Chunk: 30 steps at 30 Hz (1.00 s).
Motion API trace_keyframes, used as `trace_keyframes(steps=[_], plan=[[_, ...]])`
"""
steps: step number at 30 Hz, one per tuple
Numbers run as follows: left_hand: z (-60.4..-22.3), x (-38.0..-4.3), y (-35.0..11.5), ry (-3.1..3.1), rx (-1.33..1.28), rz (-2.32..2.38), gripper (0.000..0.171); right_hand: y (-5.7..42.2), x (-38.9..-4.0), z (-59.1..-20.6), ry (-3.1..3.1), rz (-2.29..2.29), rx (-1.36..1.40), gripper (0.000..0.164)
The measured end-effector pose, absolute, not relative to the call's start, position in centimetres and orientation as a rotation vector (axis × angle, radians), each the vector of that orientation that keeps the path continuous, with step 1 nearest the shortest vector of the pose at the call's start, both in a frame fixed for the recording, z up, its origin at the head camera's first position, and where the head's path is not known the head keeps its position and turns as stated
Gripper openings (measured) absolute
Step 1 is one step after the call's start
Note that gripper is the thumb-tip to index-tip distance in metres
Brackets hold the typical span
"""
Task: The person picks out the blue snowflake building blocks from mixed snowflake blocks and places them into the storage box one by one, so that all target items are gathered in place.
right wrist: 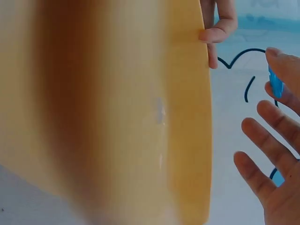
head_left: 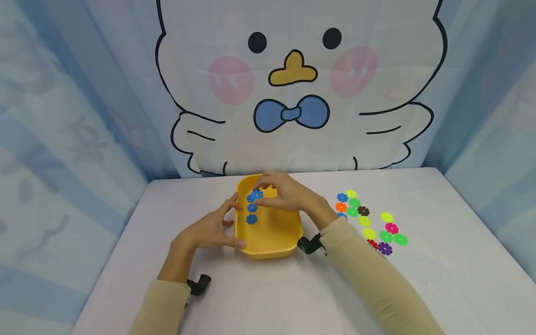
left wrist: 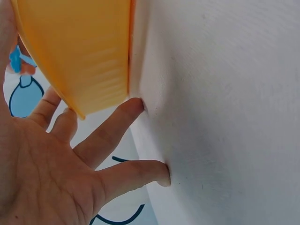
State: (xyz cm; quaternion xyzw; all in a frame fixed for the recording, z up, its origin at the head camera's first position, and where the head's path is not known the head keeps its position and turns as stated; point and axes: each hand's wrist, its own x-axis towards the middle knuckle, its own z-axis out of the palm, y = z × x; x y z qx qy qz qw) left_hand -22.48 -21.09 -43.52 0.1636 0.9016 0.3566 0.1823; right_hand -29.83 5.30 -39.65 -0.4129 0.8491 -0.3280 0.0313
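A yellow tray [head_left: 276, 237] sits on the table. My left hand [head_left: 211, 228] grips its left side, thumb on the rim near the front corner and a fingertip on the rim farther back. In the left wrist view two of its fingers [left wrist: 112, 131] reach down to the tabletop beside the tray. My right hand [head_left: 289, 193] is over the tray's back part. Between thumb and forefinger it pinches a blue flower-shaped disc [right wrist: 275, 84], its other fingers spread. Under and in front of it, several blue flower-shaped discs [head_left: 251, 218] form a column along the tray's left side.
Right of the tray, several flower-shaped discs in yellow, green [head_left: 400, 239], orange, blue, pink, purple [head_left: 385, 248] and dark brown [head_left: 363, 211] lie on the white tabletop [head_left: 268, 298]. My right forearm crosses beside them. A printed curtain [head_left: 293, 149] hangs behind the table.
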Motion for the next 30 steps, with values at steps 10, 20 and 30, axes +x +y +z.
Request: trace_keyframes(steps=[10, 20, 30], plan=[[-43.4, -22.4, -21.3, 2.542, 0.483, 1.006, 0.100, 4.6, -30.1, -38.5, 2.591, -1.055, -1.316, 0.033], [-43.5, -22.3, -21.0, 2.543, 0.456, 1.021, 0.094, 4.0, -30.5, -40.3, 2.532, -0.973, -1.232, 0.037], [-43.6, -22.3, -21.2, 2.527, 0.484, 1.035, 0.091, 3.2, -30.5, -41.6, 2.417, -0.797, -1.058, 0.033]])
